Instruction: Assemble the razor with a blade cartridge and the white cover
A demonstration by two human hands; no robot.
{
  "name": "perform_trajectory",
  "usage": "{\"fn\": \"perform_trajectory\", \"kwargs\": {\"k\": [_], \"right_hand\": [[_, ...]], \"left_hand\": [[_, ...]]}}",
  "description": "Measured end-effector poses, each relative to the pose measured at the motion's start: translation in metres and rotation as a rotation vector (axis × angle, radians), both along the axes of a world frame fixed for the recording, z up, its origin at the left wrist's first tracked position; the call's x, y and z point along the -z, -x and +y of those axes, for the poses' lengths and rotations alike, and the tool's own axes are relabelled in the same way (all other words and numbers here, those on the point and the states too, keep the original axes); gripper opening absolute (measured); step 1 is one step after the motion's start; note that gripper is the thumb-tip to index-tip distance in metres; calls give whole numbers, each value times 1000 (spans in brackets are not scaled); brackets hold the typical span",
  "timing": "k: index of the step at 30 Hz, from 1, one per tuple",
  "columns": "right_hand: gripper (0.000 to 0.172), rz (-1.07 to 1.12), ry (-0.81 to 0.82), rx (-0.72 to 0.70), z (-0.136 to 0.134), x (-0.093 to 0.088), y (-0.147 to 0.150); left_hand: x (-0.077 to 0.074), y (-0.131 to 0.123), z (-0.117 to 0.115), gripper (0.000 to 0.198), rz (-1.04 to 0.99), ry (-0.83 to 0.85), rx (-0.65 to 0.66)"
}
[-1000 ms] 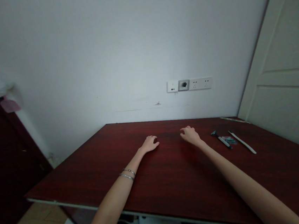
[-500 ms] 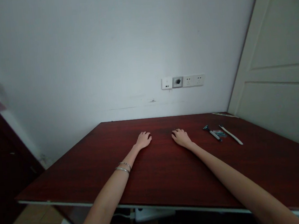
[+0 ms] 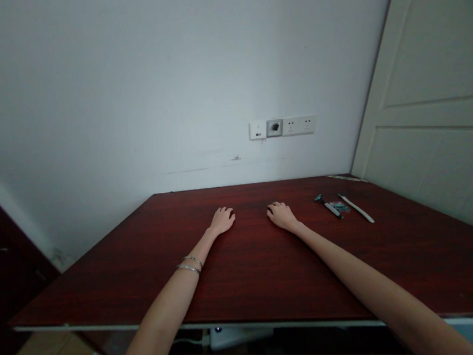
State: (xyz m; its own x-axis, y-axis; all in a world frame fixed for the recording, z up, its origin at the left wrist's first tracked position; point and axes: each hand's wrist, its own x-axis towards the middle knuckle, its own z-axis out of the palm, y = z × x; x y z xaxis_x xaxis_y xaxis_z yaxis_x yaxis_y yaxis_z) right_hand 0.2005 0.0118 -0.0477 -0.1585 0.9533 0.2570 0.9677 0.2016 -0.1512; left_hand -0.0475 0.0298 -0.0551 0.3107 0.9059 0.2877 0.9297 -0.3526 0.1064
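My left hand (image 3: pixel 223 220) lies palm down on the dark red wooden table (image 3: pixel 238 278), fingers spread and holding nothing. Two silver bracelets (image 3: pixel 190 264) circle that wrist. To its right, my right hand (image 3: pixel 281 215) also rests flat on the tabletop, open, with a gap between the two hands. Nearest to the right hand is a razor (image 3: pixel 329 207) with a dark head and a pale handle. Beside it lies a small clear packet (image 3: pixel 340 206) with bluish contents, too small to make out. Further right is a long thin white stick-like item (image 3: pixel 356 208).
A white wall (image 3: pixel 195 92) with a row of sockets (image 3: pixel 298 126) stands behind the table. At the right is a pale panelled door (image 3: pixel 434 108). A white power strip (image 3: pixel 239 336) sits under the front edge. A narrow strip (image 3: pixel 347 178) lies at the back right corner.
The camera view has turned slightly to the right, so everything sits a little further left. Both hands stay flat in the same places on the table.
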Motion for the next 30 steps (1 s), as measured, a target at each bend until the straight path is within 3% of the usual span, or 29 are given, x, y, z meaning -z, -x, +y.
{"fn": "perform_trajectory", "kwargs": {"k": [12,16,20,23,27,30], "right_hand": [[39,44,-22,-10,-6,-1,1],[36,86,15,-64,3,-15,-10],[35,158,2,-72,16,-47,-51],[32,326,-48,68,17,-65,-99],[29,360,-35,261,5,-65,-161],[22,294,-16,363,-9,-55,-190]], "left_hand": [[-3,0,-3,43,-42,20,-4],[-2,0,-2,43,-33,17,-6],[0,1,0,44,-36,14,-13],[1,2,0,44,-43,23,-14],[0,2,0,44,-47,29,0],[0,2,1,45,-39,14,-13]]}}
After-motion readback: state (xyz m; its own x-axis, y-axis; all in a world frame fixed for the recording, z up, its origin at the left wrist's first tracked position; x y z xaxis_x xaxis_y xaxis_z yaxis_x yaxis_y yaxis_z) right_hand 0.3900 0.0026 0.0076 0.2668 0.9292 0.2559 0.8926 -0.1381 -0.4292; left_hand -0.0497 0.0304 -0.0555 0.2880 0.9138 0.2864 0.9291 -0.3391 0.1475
